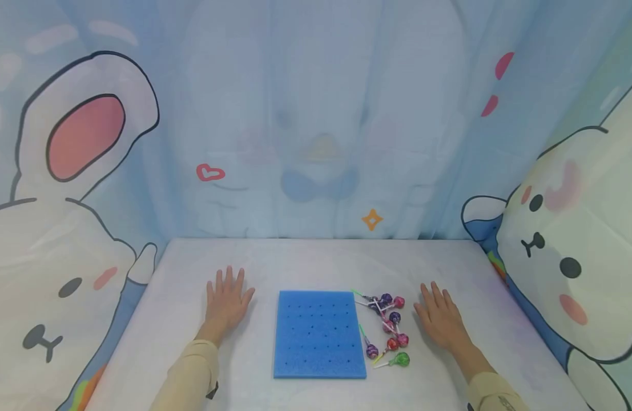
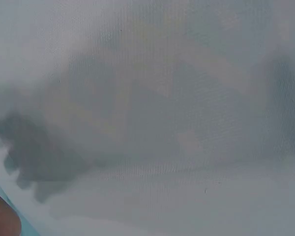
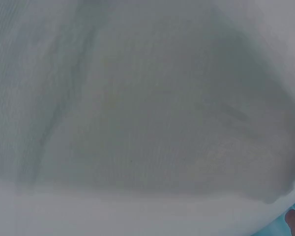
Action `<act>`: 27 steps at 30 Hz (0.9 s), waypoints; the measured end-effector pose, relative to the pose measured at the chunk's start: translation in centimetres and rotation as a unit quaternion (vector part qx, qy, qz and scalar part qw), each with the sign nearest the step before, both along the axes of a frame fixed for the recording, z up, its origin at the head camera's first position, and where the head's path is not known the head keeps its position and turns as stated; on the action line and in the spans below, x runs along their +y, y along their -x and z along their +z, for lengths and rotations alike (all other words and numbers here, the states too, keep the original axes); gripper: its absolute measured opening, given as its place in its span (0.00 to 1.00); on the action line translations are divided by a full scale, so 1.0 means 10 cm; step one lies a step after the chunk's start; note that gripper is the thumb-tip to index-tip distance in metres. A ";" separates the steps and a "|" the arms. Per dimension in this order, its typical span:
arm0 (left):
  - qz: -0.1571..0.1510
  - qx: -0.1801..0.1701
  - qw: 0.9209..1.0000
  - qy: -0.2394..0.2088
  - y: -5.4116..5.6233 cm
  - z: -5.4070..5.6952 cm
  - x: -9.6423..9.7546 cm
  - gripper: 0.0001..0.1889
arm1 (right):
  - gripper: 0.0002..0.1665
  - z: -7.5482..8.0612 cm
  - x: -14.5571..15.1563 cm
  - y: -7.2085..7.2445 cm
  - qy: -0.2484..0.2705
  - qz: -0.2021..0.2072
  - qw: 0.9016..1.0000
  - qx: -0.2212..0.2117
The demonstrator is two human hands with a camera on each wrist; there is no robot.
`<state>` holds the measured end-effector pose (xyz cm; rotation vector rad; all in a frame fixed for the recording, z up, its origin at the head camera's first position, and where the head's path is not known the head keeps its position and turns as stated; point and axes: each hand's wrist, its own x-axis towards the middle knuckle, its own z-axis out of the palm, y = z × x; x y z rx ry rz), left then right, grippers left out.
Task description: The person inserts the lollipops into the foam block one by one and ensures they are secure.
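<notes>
A square blue foam board (image 1: 319, 337) with rows of small dark holes lies flat on the white-covered table. Along its right side several lollipops form a loose pile, among them a green lollipop (image 1: 401, 359), a red lollipop (image 1: 392, 344) and a purple lollipop (image 1: 371, 351). To the left of the board my left hand (image 1: 226, 302) rests palm down with its fingers spread. My right hand (image 1: 441, 317) lies palm down beyond the lollipops, fingers extended and holding nothing. Each wrist view shows mostly shaded white cloth, with a bit of skin (image 2: 2, 216) in a lower corner.
The white tablecloth (image 1: 316, 262) reaches back to a light blue curtain (image 1: 316, 85) printed with cartoon animals. Similar printed curtains hang close on the left and right sides of the table.
</notes>
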<state>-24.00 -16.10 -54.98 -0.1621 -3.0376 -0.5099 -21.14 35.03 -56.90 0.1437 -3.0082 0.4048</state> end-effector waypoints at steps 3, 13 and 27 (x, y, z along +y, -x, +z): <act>-0.028 0.025 0.999 -0.014 0.02 -0.05 0.02 0.36 | 0.40 0.00 -0.01 0.00 0.001 0.005 1.000 0.004; -0.135 -0.006 0.983 -0.121 -0.03 -0.10 0.26 0.33 | 0.40 0.02 -0.04 -0.02 0.020 0.021 1.000 -0.002; -0.177 0.008 0.969 -0.173 -0.20 -0.23 0.46 0.20 | 0.32 0.02 -0.19 0.03 0.063 0.055 0.996 0.023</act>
